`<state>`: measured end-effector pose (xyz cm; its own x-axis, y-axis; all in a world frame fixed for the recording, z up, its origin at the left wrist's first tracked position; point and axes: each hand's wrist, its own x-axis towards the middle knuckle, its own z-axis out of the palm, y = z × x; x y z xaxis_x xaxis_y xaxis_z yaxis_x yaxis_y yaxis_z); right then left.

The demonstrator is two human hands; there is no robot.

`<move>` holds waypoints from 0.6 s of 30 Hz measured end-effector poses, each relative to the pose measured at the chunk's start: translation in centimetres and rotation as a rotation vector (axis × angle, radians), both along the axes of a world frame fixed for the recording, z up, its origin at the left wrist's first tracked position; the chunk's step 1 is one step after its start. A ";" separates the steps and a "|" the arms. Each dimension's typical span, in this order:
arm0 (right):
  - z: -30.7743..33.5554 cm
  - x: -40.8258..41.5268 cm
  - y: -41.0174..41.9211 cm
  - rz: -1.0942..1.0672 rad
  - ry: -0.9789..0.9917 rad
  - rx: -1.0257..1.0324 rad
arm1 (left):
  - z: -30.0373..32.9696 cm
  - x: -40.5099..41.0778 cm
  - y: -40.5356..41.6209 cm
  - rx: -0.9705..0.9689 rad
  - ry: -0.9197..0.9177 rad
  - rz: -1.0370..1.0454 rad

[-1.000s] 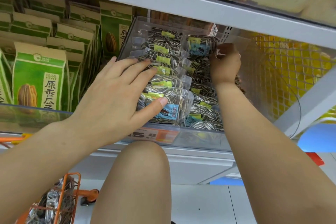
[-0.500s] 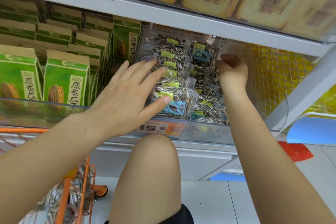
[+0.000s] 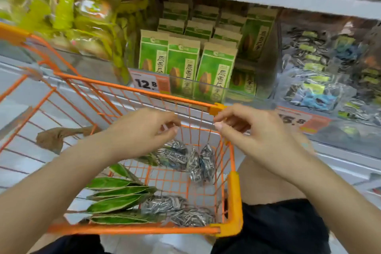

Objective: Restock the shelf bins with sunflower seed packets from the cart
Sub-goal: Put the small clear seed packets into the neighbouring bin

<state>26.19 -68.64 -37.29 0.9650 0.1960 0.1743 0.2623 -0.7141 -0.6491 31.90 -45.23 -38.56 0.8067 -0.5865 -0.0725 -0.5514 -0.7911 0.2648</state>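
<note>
Hovering above the orange wire cart (image 3: 235,196) at the centre of the frame, both hands are empty, so the step in hand looks like the fetch: picking the next packets out of the cart before carrying them to the shelf. The left hand (image 3: 142,132), just left of centre, has its fingers loosely curled with nothing between them; the right hand (image 3: 253,130), just right of centre, is likewise slack, fingertips drooping near the cart's far rim without gripping it.

The task's things lie below the hands. Clear plastic packets of striped sunflower seeds (image 3: 185,159) sit on the cart floor at mid-frame, and more of them (image 3: 179,210) lie near the bottom rim, beside flat green paper pouches (image 3: 119,196) at the lower left of the basket. The destination, a clear shelf bin of matching striped-seed packets (image 3: 321,72), is at the right edge of the frame, blurred, above an orange price tag (image 3: 296,119).

The next move probably calls for lowering a hand past the rim and closing on the clear packets directly beneath. The film looks slippery and limp, so a grasp across a packet's body should hold better than a pinch at a corner.
</note>
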 end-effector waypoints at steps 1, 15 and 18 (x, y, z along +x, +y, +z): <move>-0.1 0.5 1.4 0.084 0.037 -0.123 | -0.4 0.1 1.8 0.135 0.040 0.031; -8.2 8.5 13.5 0.618 0.260 -1.110 | -3.8 1.7 9.9 0.472 0.409 0.210; -9.5 7.7 14.6 0.668 0.233 -1.183 | -3.9 1.9 9.8 0.454 0.406 0.197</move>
<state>33.88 -54.06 -46.76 0.6133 0.5464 -0.5703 0.7407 -0.6486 0.1751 33.78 -35.41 -42.46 0.7524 -0.2695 -0.6010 -0.3109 -0.9497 0.0367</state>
